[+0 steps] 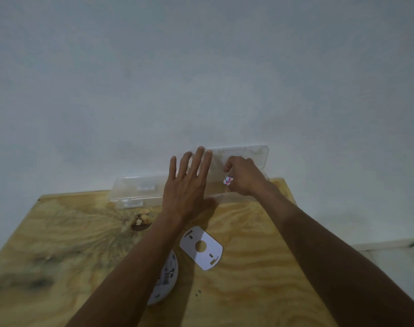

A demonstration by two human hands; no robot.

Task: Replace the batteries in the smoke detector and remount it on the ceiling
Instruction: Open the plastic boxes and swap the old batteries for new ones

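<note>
A white round smoke detector point(166, 277) lies on the wooden table point(260, 267), partly hidden under my left forearm. Its white mounting plate point(201, 247) lies flat beside it to the right. At the table's far edge stands a clear plastic box with its lid point(243, 153) raised against the wall. My left hand point(186, 185) rests flat with fingers spread against the box's left part. Inside the box my right hand point(242, 175) is closed on a small battery point(228, 180) with a red, white and blue label.
A second clear plastic box point(135, 193), closed, sits at the far edge to the left. A dark knot point(140, 223) marks the wood near it. A plain white wall point(201, 79) rises behind the table. The table's right edge drops to a pale floor point(389, 251).
</note>
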